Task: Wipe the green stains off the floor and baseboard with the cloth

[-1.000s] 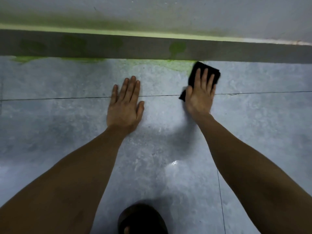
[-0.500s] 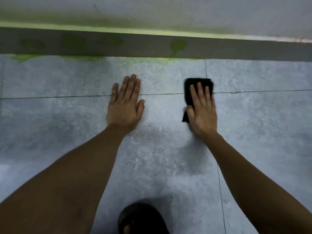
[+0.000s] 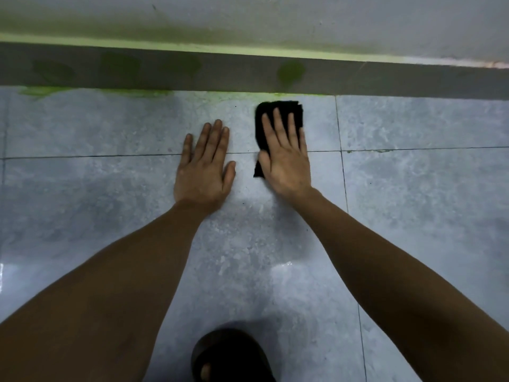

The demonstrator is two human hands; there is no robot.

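A person leans over a pale grey, marbled tile floor [image 3: 413, 205], both bare forearms reaching toward the wall at 12 o'clock. The right hand [image 3: 286, 158] lies flat, fingers spread and extended, pressing a folded black cloth [image 3: 268, 113] against the tile; the hand is released rather than clenched, pinning the cloth beneath palm and fingers. The cloth's far edge sits just short of the dark grey baseboard [image 3: 385, 78], and one corner pokes out beside the thumb at the hand's 7 o'clock. The left hand [image 3: 205, 166] rests open and empty, palm down on the floor, just beside the right hand at its 9 o'clock, fingers together and pointing toward the wall.

A round green stain [image 3: 290, 73] marks the baseboard directly at 12 o'clock from the cloth. Darker green blotches [image 3: 121, 66] spread across the baseboard toward 10 o'clock. A streak of green residue [image 3: 82, 91] runs along the seam where floor meets baseboard, brightest toward the far left, thinning to a faint line above the cloth. A pale green band [image 3: 192, 48] tints the baseboard's top edge beneath the grey-white wall [image 3: 303, 17].

At 6 o'clock, between the forearms, the toe of a dark sandal [image 3: 231, 354] shows at the frame's lower edge. Thin dark grout lines [image 3: 96, 155] cross the floor under both hands.
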